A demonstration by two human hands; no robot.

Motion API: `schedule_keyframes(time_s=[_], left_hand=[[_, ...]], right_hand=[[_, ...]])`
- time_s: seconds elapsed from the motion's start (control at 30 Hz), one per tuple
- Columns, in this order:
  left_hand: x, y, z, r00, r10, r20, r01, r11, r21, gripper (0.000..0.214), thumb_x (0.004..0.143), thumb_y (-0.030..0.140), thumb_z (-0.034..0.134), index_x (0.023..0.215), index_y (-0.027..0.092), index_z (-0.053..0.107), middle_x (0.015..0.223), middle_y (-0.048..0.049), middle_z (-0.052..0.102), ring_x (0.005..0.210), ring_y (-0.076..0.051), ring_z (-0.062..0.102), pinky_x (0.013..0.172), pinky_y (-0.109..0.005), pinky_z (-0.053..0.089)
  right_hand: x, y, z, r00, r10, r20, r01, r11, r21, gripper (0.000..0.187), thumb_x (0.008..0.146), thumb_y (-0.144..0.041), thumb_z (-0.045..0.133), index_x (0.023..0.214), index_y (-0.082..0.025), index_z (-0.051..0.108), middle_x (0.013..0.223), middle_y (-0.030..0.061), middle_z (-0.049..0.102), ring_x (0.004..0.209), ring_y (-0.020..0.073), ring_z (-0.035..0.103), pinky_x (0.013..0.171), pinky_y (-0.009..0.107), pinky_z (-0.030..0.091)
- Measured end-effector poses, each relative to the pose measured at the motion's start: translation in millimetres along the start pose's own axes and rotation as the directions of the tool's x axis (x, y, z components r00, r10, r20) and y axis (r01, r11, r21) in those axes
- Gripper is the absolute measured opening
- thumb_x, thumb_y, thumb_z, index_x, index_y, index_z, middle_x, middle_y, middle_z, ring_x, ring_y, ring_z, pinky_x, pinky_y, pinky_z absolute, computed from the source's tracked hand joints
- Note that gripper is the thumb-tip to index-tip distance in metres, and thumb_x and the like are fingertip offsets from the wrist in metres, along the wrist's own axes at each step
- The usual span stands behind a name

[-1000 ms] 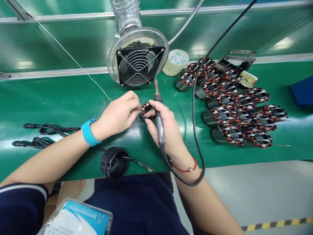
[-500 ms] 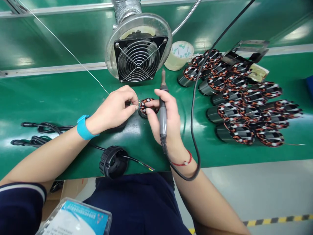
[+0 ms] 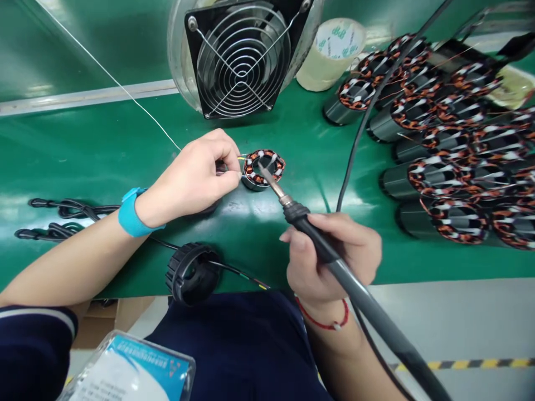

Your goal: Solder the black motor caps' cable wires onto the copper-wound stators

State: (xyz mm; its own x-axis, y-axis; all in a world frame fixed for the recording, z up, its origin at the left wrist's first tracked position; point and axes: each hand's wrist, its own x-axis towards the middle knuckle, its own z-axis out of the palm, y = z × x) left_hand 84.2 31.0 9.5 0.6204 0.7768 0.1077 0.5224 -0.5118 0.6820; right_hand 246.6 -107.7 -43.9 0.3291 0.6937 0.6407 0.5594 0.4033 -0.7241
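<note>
Just below the fume extractor fan, the left hand pinched thin wires at a copper-wound motor stator — the right hand closed its fingers around a soldering iron, tip over the stator.

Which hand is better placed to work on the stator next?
Right, probably: the right hand grips a soldering iron, tip at the wound stator. The left hand is pinching thin wires at the stator's edge.
</note>
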Motion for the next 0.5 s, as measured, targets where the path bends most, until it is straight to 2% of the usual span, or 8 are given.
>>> schedule_keyframes(time_s=[0.17, 0.5], left_hand=[[1.1, 0.6, 1.1, 0.999, -0.051, 0.014, 0.05, 0.999, 0.007, 0.01, 0.077, 0.017, 0.055, 0.067, 0.018, 0.057, 0.088, -0.0042, 0.064, 0.086, -0.019, 0.062, 0.084, -0.039, 0.053], [1.9, 4.5, 1.2, 0.995, -0.102, 0.002, 0.102, 0.994, -0.029, 0.01, 0.075, 0.018, 0.057, 0.064, 0.018, 0.057, 0.085, -0.004, 0.065, 0.082, -0.018, 0.061, 0.078, -0.033, 0.052]], right_hand=[[0.7, 0.4, 0.8, 0.999, -0.042, -0.018, 0.042, 0.999, 0.009, 0.022, 0.086, -0.025, 0.065, 0.108, -0.023, 0.063, 0.071, -0.001, 0.062, 0.051, 0.015, 0.061, 0.042, 0.03, 0.049], [-0.3, -0.3, 1.4, 1.0, -0.015, 0.018, 0.014, 0.999, 0.048, 0.022, 0.085, -0.021, 0.066, 0.107, -0.02, 0.064, 0.072, 0.0004, 0.062, 0.054, 0.0155, 0.062, 0.044, 0.03, 0.051]])
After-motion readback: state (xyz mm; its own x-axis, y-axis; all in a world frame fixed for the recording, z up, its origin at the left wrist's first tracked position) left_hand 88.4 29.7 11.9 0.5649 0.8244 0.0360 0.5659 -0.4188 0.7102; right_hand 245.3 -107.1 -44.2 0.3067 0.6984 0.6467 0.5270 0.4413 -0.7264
